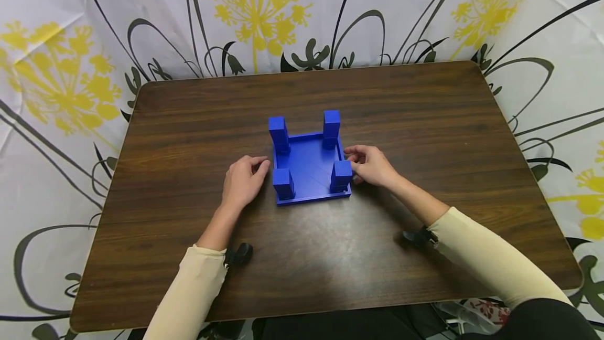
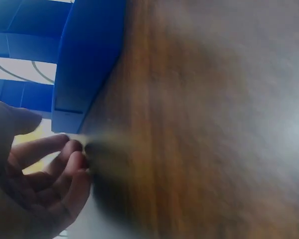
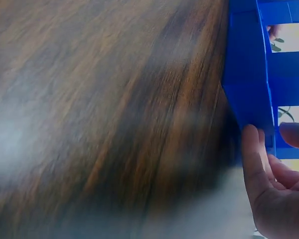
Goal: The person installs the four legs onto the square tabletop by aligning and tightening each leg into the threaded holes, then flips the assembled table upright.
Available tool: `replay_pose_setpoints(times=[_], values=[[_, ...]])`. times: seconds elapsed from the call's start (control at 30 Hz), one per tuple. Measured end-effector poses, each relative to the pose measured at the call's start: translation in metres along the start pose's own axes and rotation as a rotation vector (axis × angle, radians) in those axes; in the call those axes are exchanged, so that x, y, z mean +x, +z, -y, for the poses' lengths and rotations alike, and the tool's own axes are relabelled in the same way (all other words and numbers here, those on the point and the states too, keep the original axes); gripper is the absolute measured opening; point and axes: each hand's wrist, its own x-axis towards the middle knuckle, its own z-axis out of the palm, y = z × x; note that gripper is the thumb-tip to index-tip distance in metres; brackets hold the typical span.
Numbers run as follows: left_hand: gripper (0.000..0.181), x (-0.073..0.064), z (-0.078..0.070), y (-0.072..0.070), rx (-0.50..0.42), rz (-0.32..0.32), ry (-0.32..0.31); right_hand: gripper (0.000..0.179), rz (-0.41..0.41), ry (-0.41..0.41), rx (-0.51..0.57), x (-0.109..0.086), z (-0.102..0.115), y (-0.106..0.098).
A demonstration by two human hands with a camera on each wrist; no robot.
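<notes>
A blue square tray (image 1: 309, 167) with a low rim lies on the table, a blue post (image 1: 332, 126) standing up at each corner. To its left, my left hand (image 1: 243, 180) rests with fingers loosely bent, and the left wrist view shows a small gap between the fingertips (image 2: 75, 147) and the blue wall (image 2: 87, 64). On the other side my right hand (image 1: 370, 167) is close against the tray's right edge. In the right wrist view its fingertips (image 3: 250, 132) are right at the blue wall (image 3: 249, 94), with the thumb apart from them.
The tray sits near the middle of a dark wood-grain table (image 1: 189, 119). A white curtain (image 1: 165, 4) with yellow and grey plant prints hangs behind and beside it. Dark wrist straps with cameras (image 1: 240, 254) are worn below both hands.
</notes>
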Motion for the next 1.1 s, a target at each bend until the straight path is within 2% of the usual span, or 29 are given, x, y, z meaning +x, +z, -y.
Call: replay_pose_setpoints(times=[0.23, 0.5, 0.63, 0.9, 1.1], values=[[0.035, 0.002, -0.008, 0.003, -0.007, 0.044, -0.072, 0.039, -0.026, 0.023, -0.038, 0.008, -0.004, 0.006], [0.045, 0.008, -0.015, 0.008, 0.062, 0.045, -0.073, 0.048, -0.11, 0.028, -0.253, 0.015, 0.001, 0.008], [0.039, 0.01, -0.018, 0.009, 0.094, 0.038, -0.071, 0.046, -0.123, 0.02, -0.306, 0.016, 0.005, 0.008], [0.027, 0.008, -0.022, 0.011, 0.091, 0.005, -0.009, 0.046, -0.104, 0.027, -0.291, 0.015, 0.009, 0.01], [0.021, 0.006, -0.025, 0.013, 0.074, -0.03, -0.008, 0.047, -0.094, 0.028, -0.256, 0.013, 0.011, 0.01]])
